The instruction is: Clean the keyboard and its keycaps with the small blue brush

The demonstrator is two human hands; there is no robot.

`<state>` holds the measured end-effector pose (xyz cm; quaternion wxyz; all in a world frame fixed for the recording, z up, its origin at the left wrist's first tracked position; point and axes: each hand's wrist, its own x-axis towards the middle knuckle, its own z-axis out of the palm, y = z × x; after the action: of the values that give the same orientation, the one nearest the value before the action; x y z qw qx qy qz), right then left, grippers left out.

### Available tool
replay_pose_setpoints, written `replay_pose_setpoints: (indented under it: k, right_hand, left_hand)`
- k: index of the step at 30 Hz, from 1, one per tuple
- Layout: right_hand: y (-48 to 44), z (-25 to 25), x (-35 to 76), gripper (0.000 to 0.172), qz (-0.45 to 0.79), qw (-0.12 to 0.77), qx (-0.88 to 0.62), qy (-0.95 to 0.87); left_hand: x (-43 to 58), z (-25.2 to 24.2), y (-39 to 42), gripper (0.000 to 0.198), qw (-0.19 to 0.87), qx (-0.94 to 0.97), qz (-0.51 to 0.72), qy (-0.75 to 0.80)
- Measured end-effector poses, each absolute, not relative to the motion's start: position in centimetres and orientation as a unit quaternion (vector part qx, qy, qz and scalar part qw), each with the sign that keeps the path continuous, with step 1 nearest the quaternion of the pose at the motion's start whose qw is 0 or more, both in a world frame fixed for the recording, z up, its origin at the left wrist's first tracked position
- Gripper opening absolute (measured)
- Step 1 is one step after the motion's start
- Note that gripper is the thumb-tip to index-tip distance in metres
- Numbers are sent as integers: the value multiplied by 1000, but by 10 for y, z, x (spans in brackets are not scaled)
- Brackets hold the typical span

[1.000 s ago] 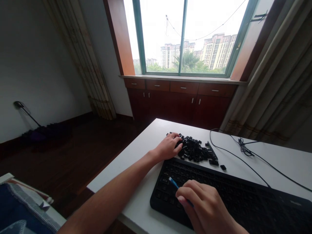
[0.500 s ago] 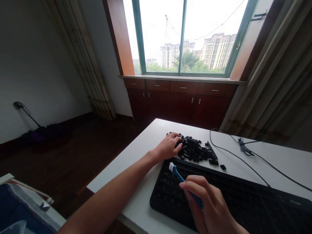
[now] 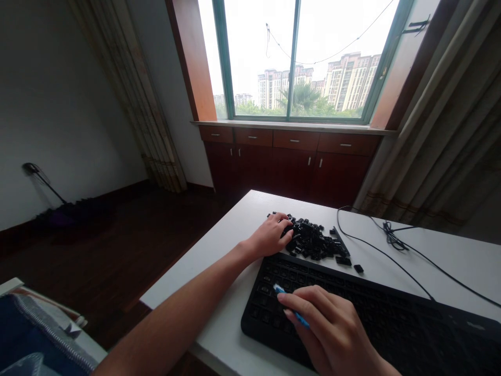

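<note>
A black keyboard (image 3: 376, 324) with its keycaps removed lies on the white table (image 3: 230, 230). My right hand (image 3: 332, 334) is closed on a small blue brush (image 3: 287, 303), whose white tip touches the keyboard's left part. My left hand (image 3: 270, 236) rests on the table behind the keyboard, fingers curled against a heap of loose black keycaps (image 3: 315, 243). Whether it holds one I cannot make out.
A black cable (image 3: 391, 245) snakes over the table's right part. One keycap (image 3: 357, 269) lies apart from the heap. Beyond the table are wooden cabinets (image 3: 291, 156) under a window, curtains at both sides, and a dark wooden floor to the left.
The brush swept up toward the keyboard's far left edge half a second ago and has now come back down over the left keys. My left hand has stayed in place.
</note>
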<state>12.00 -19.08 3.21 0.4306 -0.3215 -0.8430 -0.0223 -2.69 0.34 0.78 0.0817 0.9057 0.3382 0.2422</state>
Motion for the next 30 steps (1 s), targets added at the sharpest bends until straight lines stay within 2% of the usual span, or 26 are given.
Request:
replay_pose_setpoints:
  k: [4, 8, 12, 17, 20, 23, 30]
  right_hand:
    - [-192, 35, 118, 22, -7, 435, -322, -841]
    - [-194, 35, 119, 24, -16, 446, -318, -837]
    - [-191, 33, 120, 23, -5, 420, -334, -844]
    - [-192, 36, 121, 29, -47, 422, -315, -849]
    - [-194, 36, 119, 21, -29, 443, -312, -840]
    - [-194, 35, 117, 16, -12, 424, -323, -846]
    - [-193, 40, 121, 22, -86, 417, -306, -851]
  left_hand:
    - [-27, 8, 3, 42, 82, 905, 242, 339]
    - [-27, 8, 2, 42, 82, 906, 236, 342]
    - [-27, 9, 2, 42, 81, 906, 236, 342]
    - [-27, 9, 2, 42, 82, 905, 240, 342]
    - [-27, 9, 2, 41, 85, 905, 241, 341]
    - [-27, 9, 3, 40, 87, 904, 242, 340]
    - [-26, 6, 4, 40, 83, 905, 248, 337]
